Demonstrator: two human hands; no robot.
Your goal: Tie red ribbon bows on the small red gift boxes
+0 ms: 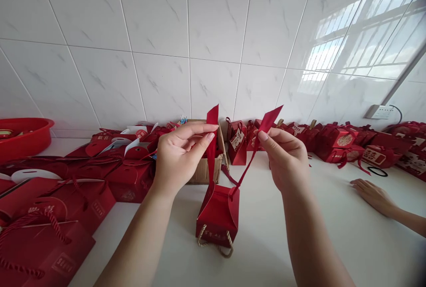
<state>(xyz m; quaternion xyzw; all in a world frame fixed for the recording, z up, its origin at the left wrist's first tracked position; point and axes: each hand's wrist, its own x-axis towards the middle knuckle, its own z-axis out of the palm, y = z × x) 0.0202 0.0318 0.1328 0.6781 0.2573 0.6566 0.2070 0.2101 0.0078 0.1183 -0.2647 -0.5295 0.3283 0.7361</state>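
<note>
A small red gift box [218, 220] with a twisted rope handle [225, 251] stands on the white table in front of me. A red ribbon [211, 158] comes out of its top, and its two ends are spread apart in a V. Between thumb and fingers, my left hand [183, 149] pinches one end, whose slanted tip sticks up above the grip. The other end is pinched by my right hand [286, 156], with its tip also pointing upward. Both hands are raised above the box, one to each side.
Large red boxes [73, 202] crowd the left side. A cardboard box [203, 174] stands behind the gift box. More finished-looking red boxes [337, 140] line the wall at right. Another person's hand [376, 196] rests on the table near a black ring [377, 171]. A red basin [26, 136] is far left.
</note>
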